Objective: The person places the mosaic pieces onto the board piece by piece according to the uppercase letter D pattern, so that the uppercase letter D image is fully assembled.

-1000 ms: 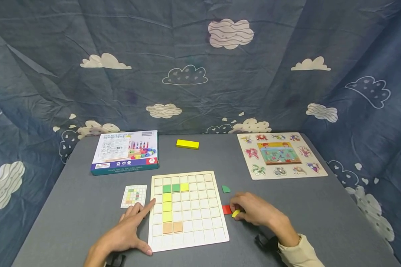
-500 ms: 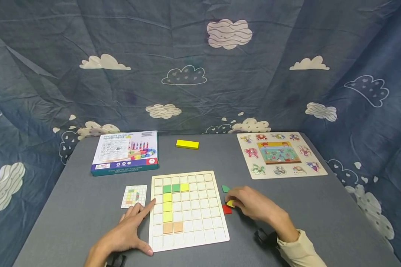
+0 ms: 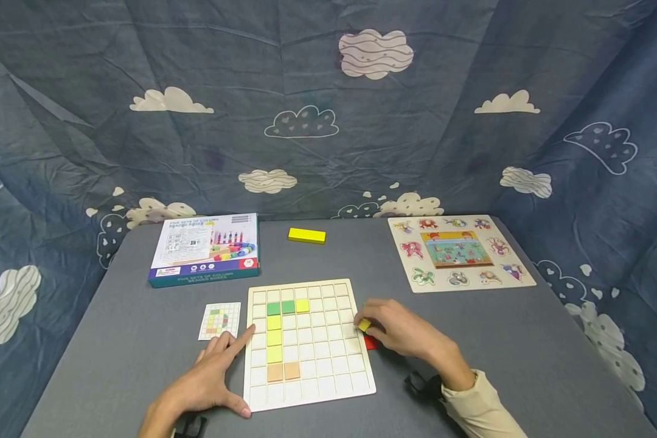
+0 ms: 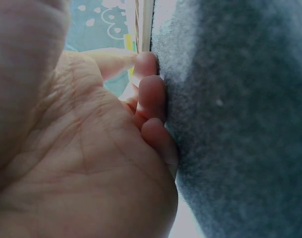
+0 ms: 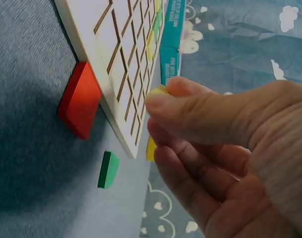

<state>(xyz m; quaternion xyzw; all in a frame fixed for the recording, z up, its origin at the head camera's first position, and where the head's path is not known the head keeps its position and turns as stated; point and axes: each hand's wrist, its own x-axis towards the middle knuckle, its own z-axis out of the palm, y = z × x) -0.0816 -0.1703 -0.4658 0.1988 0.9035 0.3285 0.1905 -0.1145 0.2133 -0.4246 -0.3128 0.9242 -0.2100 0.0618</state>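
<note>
A dark blue curtain (image 3: 306, 146) printed with clouds rises behind the grey table (image 3: 471, 353). On the table lies the grid board (image 3: 328, 368), its cell columns running away from the person, its far edge slightly higher at the right. Beyond it, at the right, lies the animal puzzle board (image 3: 473, 275); at the left, the printed box (image 3: 208, 249). The left hand (image 3: 210, 374) is spread, holding nothing in its grasp, its index fingertip at the grid board's left edge and its thumb at the near-left corner. The right hand (image 3: 399, 328) has thumb and index finger closed in a pinch on the yellow piece. The pattern card (image 3: 219, 321) lies left of the board. The yellow bar (image 3: 306, 236) has its long axis running left to right. The red piece (image 5: 81, 101) lies against the board's right edge, its long axis along that edge; the green piece (image 5: 109, 170) lies near the same edge, farther off. Smallest in visible extent, the yellow piece (image 3: 364, 325) is at the board's right edge; fingers cover most of it, so its long axis and pointing direction cannot be told.
</note>
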